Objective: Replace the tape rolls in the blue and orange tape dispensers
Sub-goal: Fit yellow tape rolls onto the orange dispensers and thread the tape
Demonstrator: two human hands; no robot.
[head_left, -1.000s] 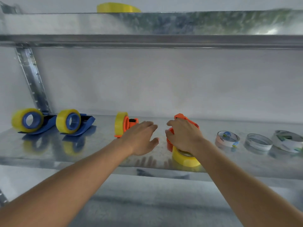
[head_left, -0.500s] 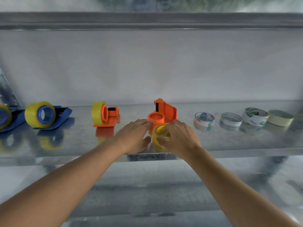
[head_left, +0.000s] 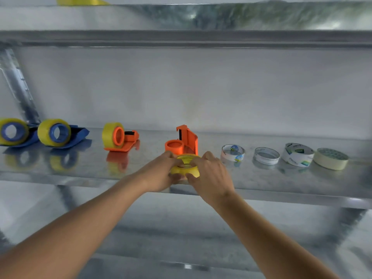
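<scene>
A yellow tape roll [head_left: 186, 168] is held flat between both hands just above the metal shelf [head_left: 80, 174]. My left hand [head_left: 161, 174] grips its left side and my right hand [head_left: 211, 174] grips its right side. Right behind the roll lies an orange dispenser [head_left: 182, 142] on its side, its hub bare. Another orange dispenser [head_left: 118, 137] with a yellow roll stands to the left. Two blue dispensers [head_left: 58, 134] [head_left: 14, 133] with yellow rolls stand at the far left.
To the right on the shelf lie two printed white cores [head_left: 232, 153] [head_left: 298, 154], a clear core [head_left: 265, 156] and a cream masking tape roll [head_left: 331, 158]. An upper shelf [head_left: 181, 37] overhangs; something yellow [head_left: 80, 1] lies on it. A slotted upright [head_left: 18, 85] stands at left.
The yellow roll came off the orange dispenser, which now lies with its hub bare. My left hand closed onto the roll, so both hands hold it.
</scene>
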